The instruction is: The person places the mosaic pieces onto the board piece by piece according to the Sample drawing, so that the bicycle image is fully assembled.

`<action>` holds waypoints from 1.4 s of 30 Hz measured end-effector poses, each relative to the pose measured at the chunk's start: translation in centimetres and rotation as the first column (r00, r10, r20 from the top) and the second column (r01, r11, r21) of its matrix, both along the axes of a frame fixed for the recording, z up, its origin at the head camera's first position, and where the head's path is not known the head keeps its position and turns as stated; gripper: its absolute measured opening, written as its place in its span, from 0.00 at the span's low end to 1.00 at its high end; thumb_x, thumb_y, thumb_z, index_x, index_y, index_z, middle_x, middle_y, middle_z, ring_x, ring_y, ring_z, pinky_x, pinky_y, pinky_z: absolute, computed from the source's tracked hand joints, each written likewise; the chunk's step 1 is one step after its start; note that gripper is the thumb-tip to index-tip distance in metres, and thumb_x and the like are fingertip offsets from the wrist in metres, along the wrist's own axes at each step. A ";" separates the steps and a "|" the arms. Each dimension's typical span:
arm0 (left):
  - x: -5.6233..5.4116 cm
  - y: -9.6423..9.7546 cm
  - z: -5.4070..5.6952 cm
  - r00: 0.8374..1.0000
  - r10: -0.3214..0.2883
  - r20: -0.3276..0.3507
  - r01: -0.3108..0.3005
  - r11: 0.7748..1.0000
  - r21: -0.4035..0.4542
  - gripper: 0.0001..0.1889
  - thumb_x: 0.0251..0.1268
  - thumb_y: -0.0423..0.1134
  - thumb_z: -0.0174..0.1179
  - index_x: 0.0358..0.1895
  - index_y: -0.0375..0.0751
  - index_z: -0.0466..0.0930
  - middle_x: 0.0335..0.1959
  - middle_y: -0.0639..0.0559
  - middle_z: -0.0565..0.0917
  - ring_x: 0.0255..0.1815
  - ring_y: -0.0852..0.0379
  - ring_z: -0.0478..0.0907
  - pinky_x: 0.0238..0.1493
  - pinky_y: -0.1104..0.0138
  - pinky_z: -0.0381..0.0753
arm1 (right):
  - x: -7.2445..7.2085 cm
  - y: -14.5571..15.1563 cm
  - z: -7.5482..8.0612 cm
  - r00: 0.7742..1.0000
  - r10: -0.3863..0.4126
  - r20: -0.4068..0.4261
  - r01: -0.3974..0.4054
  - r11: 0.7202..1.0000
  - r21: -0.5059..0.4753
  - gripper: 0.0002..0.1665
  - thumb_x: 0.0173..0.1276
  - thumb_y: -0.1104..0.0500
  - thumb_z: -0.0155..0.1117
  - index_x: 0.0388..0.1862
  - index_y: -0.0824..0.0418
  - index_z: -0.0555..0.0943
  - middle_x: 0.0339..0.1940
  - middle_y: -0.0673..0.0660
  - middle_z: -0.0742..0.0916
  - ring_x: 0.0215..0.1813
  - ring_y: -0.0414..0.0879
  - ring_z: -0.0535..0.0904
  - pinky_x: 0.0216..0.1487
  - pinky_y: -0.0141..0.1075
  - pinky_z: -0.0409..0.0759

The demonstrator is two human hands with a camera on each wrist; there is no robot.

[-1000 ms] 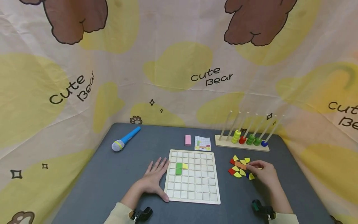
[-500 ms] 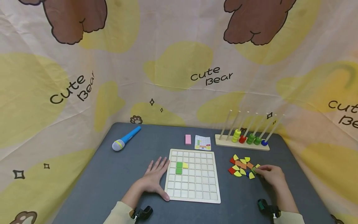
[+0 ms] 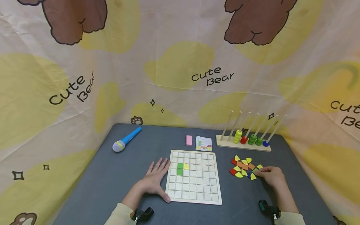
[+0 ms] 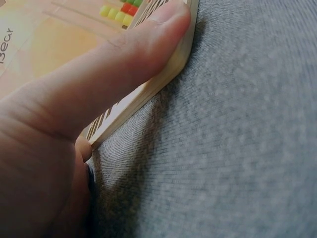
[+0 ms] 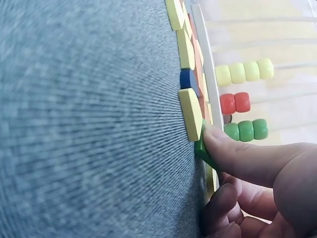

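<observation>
My left hand (image 3: 155, 179) lies with fingers spread along the left edge of a white gridded wooden board (image 3: 198, 181). Its thumb (image 4: 143, 44) rests on the board's near left corner in the left wrist view. Two green square tiles (image 3: 179, 169) and a yellow tile (image 3: 186, 167) sit in the grid. To the right, my right hand (image 3: 272, 175) pinches a green tile (image 5: 203, 151) between thumb and fingers, at the side of a loose group of tiles. That group holds yellow quarter-round tiles (image 3: 238, 175), red tiles (image 3: 233, 172), orange tiles (image 3: 242, 165) and a blue tile (image 5: 188, 81).
Behind the board lie a pink block (image 3: 189, 140) and a pattern card (image 3: 203, 144). A wooden peg stand (image 3: 225, 143) with coloured beads stands at the back right. A blue toy microphone (image 3: 126, 139) lies at the back left. A printed cloth hangs behind the table.
My right hand has moved right, from the orange tile to the green one at the group's right side, and its fingers have closed on it. My left hand and the board stay put.
</observation>
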State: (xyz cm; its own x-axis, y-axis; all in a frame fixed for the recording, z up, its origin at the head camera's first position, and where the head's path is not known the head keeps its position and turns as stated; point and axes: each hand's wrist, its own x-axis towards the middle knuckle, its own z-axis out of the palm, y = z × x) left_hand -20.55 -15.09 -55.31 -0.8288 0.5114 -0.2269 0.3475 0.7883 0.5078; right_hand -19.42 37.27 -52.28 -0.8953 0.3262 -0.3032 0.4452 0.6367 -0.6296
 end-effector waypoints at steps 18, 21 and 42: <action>0.1 -0.1 0.1 1.000 0.004 0.000 -0.004 1.000 -0.003 0.80 0.24 0.81 0.73 0.84 0.50 0.38 0.85 0.50 0.38 0.85 0.44 0.28 0.79 0.40 0.28 | -0.4 -1.8 2.5 0.981 0.148 -0.124 -0.150 0.989 -0.005 0.25 0.74 0.46 0.63 0.51 0.68 0.79 0.32 0.57 0.85 0.36 0.51 0.76 0.34 0.38 0.72; 0.1 -0.1 0.1 1.000 0.002 0.002 -0.002 1.000 -0.001 0.80 0.24 0.80 0.73 0.84 0.50 0.38 0.85 0.50 0.38 0.85 0.44 0.28 0.79 0.39 0.28 | -0.5 -3.0 3.0 0.978 0.156 -0.141 -0.162 0.986 -0.032 0.25 0.75 0.46 0.63 0.53 0.68 0.79 0.37 0.61 0.86 0.38 0.51 0.78 0.36 0.37 0.75; -0.1 -0.1 -0.3 1.000 -0.012 0.008 0.011 0.999 0.030 0.80 0.25 0.78 0.75 0.84 0.49 0.37 0.85 0.48 0.38 0.84 0.43 0.28 0.78 0.39 0.27 | -1.3 -8.8 3.2 0.930 0.273 -0.247 -0.304 0.948 -0.097 0.19 0.69 0.50 0.70 0.53 0.57 0.88 0.45 0.57 0.90 0.43 0.52 0.79 0.41 0.39 0.81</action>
State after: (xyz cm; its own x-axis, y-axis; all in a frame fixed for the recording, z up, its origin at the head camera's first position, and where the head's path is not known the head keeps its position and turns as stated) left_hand -20.66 -15.20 -55.66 -0.8210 0.5277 -0.2180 0.3520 0.7685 0.5343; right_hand -20.72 28.51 -49.08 -0.9946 0.0142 -0.1029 0.0894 0.6207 -0.7789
